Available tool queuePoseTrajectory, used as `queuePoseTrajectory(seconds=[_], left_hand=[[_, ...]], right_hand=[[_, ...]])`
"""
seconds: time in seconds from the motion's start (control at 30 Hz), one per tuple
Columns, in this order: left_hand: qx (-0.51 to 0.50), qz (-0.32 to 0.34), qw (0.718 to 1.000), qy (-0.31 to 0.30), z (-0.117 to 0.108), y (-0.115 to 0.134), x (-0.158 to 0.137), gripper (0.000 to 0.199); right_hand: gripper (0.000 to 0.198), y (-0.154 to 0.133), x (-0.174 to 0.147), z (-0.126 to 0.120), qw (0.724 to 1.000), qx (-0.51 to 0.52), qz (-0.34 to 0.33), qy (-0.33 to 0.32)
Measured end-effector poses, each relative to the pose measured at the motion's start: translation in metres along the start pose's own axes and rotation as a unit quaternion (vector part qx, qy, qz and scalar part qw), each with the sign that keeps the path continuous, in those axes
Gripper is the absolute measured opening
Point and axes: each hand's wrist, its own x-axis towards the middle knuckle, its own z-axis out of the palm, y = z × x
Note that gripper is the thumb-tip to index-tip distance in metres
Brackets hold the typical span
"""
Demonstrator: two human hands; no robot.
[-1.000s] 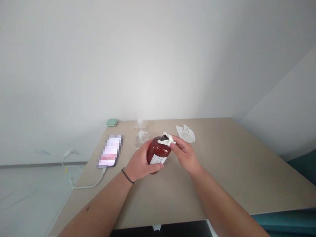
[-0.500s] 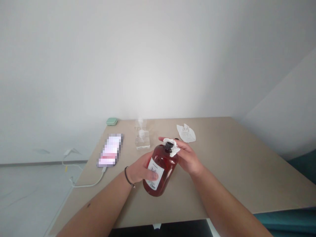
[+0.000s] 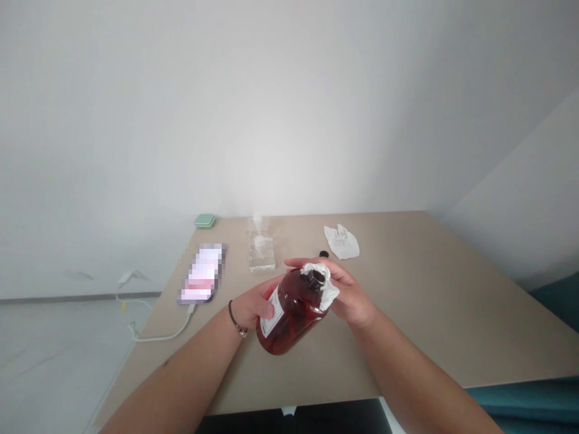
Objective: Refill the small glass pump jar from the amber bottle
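A dark red-brown bottle (image 3: 294, 316) with a white label (image 3: 272, 314) is tilted above the table, its uncapped black neck leaning to the upper right. My left hand (image 3: 257, 306) grips its body, thumb over the label and fingers hidden behind. Around the neck my right hand (image 3: 346, 289) presses a crumpled white tissue (image 3: 329, 292); its fingers reach behind the bottle. Just beyond the right fingers lies a small black cap (image 3: 324, 254).
A second tissue (image 3: 342, 242) lies at the back of the table (image 3: 434, 301). To the left are a clear tissue pack (image 3: 261, 250), a phone (image 3: 202, 274) with its white cable (image 3: 167, 339), and a green case (image 3: 205, 221) by the wall.
The bottle has turned and tipped further, its neck now lower and to the right. The tissue has shifted to the neck's right side, and the black cap shows more.
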Motion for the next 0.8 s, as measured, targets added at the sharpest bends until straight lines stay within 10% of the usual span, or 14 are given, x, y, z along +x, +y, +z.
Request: queuePoseTrajectory(seconds=[0.8], left_hand=[[0.174,0.126,0.964,0.157,-0.011,0.001,0.002,0.078]], right_hand=[[0.035,0.001,0.004,-0.01,0.979,-0.162,-0.097,0.072]])
